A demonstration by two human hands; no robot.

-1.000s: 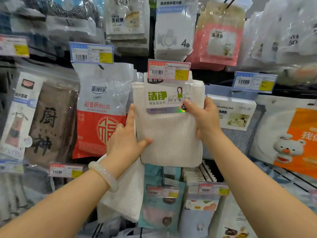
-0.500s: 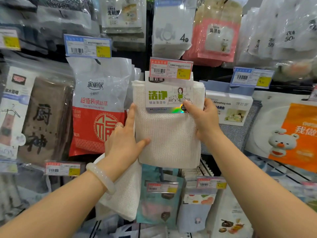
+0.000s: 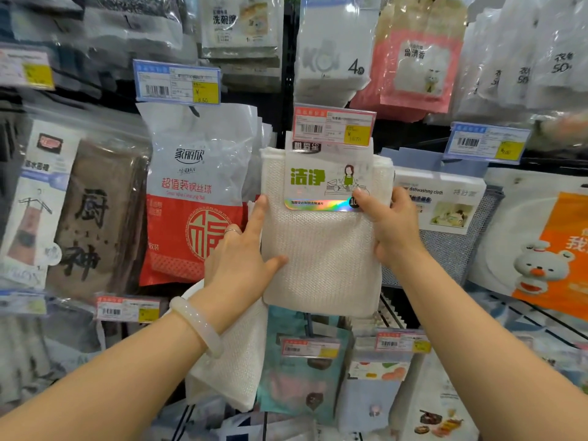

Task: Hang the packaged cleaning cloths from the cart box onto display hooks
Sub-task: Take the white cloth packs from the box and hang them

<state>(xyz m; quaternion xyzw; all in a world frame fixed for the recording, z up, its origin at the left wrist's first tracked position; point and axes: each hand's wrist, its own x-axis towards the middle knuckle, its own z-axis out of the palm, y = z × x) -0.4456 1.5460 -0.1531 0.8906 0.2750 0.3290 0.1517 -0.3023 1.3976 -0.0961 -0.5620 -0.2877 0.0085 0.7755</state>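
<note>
A pack of white mesh cleaning cloths (image 3: 321,259) with a green-lettered label card hangs upright against the display, its top tucked behind a red price tag (image 3: 332,125). The hook itself is hidden by the tag. My left hand (image 3: 241,265) grips the pack's left edge, thumb on the front and index finger pointing up along the side. My right hand (image 3: 391,230) pinches the right edge, thumb on the label's shiny strip. A second white cloth pack (image 3: 232,364) hangs under my left hand; how it is held is hidden.
A red-and-white steel wool bag (image 3: 197,192) hangs close on the left, a grey dishwashing cloth pack (image 3: 445,218) close on the right. Teal packs (image 3: 302,370) hang below, a brown towel pack (image 3: 92,218) far left, an orange bear pack (image 3: 553,249) far right.
Both hands keep the same hold on the white pack under the red tag. Only the view has shifted slightly.
</note>
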